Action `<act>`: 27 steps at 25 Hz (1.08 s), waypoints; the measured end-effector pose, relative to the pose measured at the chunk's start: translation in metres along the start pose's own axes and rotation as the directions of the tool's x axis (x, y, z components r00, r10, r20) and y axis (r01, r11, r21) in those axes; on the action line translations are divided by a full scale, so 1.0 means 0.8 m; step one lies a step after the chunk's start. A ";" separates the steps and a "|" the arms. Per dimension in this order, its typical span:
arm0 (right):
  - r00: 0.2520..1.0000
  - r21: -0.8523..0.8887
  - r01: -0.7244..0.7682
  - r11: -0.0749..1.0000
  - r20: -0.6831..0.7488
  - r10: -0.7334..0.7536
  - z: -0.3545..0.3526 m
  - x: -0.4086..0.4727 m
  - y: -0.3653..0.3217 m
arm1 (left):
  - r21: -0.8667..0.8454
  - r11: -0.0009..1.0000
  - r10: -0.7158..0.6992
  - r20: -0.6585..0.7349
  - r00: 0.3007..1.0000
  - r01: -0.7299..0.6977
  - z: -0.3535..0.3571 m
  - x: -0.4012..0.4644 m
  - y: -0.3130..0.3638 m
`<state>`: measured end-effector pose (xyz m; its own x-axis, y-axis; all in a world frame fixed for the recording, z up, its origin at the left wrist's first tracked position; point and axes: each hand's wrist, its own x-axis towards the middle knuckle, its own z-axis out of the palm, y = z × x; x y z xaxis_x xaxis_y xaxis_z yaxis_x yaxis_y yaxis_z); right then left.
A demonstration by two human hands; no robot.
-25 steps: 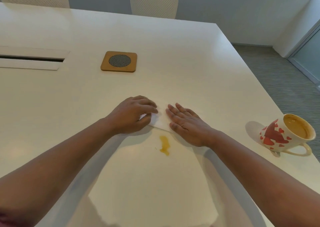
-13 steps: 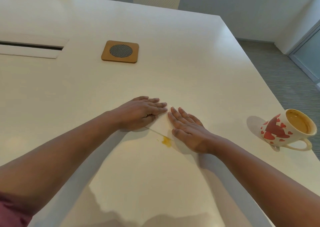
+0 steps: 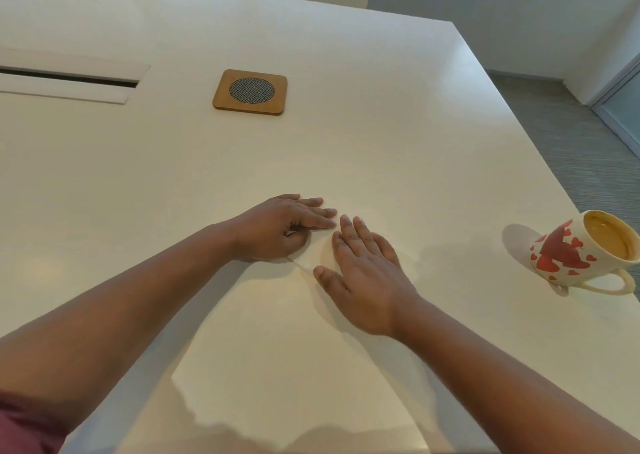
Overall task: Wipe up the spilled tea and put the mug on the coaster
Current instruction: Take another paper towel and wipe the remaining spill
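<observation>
Pulled nearer me, my flat left hand (image 3: 277,226) and right hand (image 3: 363,273) press the napkin (image 3: 317,251) together, covering the spill.

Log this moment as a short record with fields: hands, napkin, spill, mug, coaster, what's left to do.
left hand: flat on the napkin, thumb tucked at its edge
right hand: flat, fingers straight, pressing the napkin
napkin: white, folded, on the table under both hands
spill: none visible; the napkin and hands cover that spot
mug: heart pattern, holds tea, near the table's right edge, untouched
coaster: wooden, bare, far side of the hands
left to do: mug not yet on the coaster
</observation>
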<state>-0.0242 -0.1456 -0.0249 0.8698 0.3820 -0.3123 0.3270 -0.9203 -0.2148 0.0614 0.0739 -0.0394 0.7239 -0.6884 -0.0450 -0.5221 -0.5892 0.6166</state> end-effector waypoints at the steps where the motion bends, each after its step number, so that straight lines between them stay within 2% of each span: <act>1: 0.999 0.020 -0.016 1.000 -0.032 0.016 0.006 0.003 -0.009 | -0.032 0.999 -0.004 -0.004 1.000 0.004 0.000 -0.001 -0.001; 3: 0.997 0.028 -0.039 0.999 -0.058 0.041 0.018 0.009 -0.022 | -0.134 0.990 -0.040 -0.046 0.998 0.034 -0.001 -0.002 -0.005; 5: 0.997 0.029 -0.043 0.999 -0.065 0.045 0.024 0.017 -0.027 | -0.184 0.979 -0.113 -0.163 0.980 0.082 -0.003 -0.002 -0.012; 8: 0.997 0.015 -0.015 1.000 -0.078 0.016 0.025 0.020 -0.028 | -0.052 0.981 -0.194 -0.371 0.908 0.189 -0.007 0.006 -0.024; 13: 0.996 -0.032 0.047 0.998 -0.071 -0.049 0.025 0.008 -0.023 | -0.064 0.968 -0.241 -0.501 0.831 0.242 -0.015 0.018 -0.033; 19: 0.992 0.061 0.121 0.991 -0.055 -0.117 0.010 0.012 -0.002 | -0.115 0.965 -0.262 -0.520 0.813 0.237 -0.011 0.018 -0.030; 21: 0.981 -0.009 0.173 0.985 -0.089 -0.173 -0.002 0.023 0.010 | -0.094 0.964 -0.260 -0.517 0.816 0.248 -0.011 0.018 -0.030; 24: 0.951 -0.165 0.295 0.941 -0.040 -0.305 -0.007 0.041 0.017 | -0.070 0.966 -0.250 -0.509 0.824 0.249 -0.012 0.017 -0.029; 27: 0.939 -0.185 0.329 0.926 -0.038 -0.341 -0.001 0.049 0.013 | -0.089 0.964 -0.259 -0.504 0.824 0.249 -0.012 0.016 -0.026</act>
<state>0.0138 -0.1403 -0.0391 0.7195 0.6694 -0.1849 0.6571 -0.7424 -0.1304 0.0858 0.0816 -0.0451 0.9590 -0.2018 0.1989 -0.2832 -0.7018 0.6537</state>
